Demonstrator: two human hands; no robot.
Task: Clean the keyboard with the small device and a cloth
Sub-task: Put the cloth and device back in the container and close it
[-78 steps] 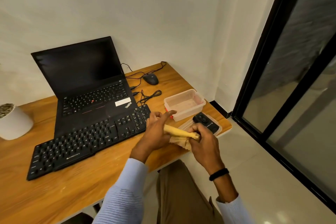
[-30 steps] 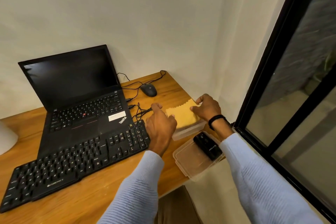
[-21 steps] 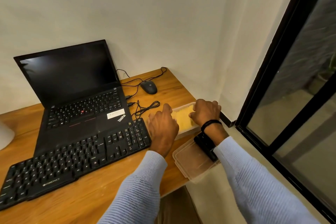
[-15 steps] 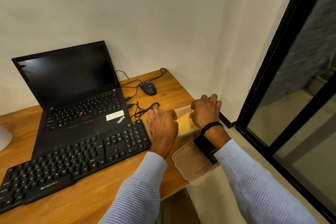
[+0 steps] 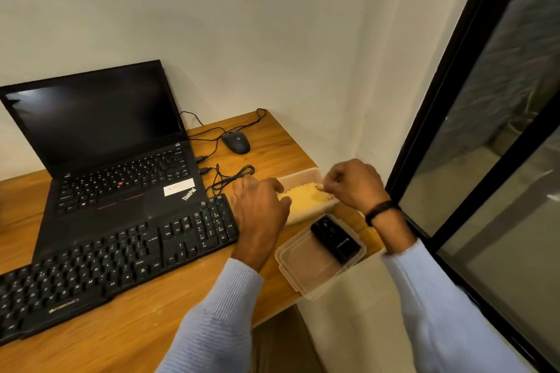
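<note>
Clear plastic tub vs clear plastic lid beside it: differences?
The clear plastic tub is deep; the clear plastic lid is flat. The tub holds the yellow cloth; the lid carries the small black device. The lid overhangs the wooden desk's edge; the tub doesn't. Both are translucent.

Desk [image 5: 151, 327]: wood, warm brown, visible grain, smooth w/ low satin sheen. Keyboard [image 5: 121, 260]: black plastic, matt, pale dust specks btwn keys. Laptop [image 5: 121, 191] at its 12 o'clock: matt black shell; screen [image 5: 91, 118] smoother, faint reflections. Mouse [image 5: 236, 142]: black plastic, slight gloss. Cloth [image 5: 306, 197], 3 o'clock of keyboard: yellow fabric, nubbly weave, zigzag-cut edge. Box [image 5: 303, 175] round it & lid [image 5: 306, 269] at 6 o'clock: cloudy translucent plastic, smooth. Device [image 5: 335, 239] on lid: black plastic, glossy. Sleeves [image 5: 218, 321]: pale blue ribbed knit. Wristband [image 5: 380, 210]: black, matt. Wall [image 5: 272, 39]: matt paint. Glass [image 5: 500, 130]: glossy, reflective; frame [image 5: 448, 70] black, smooth, material unclear.
</note>
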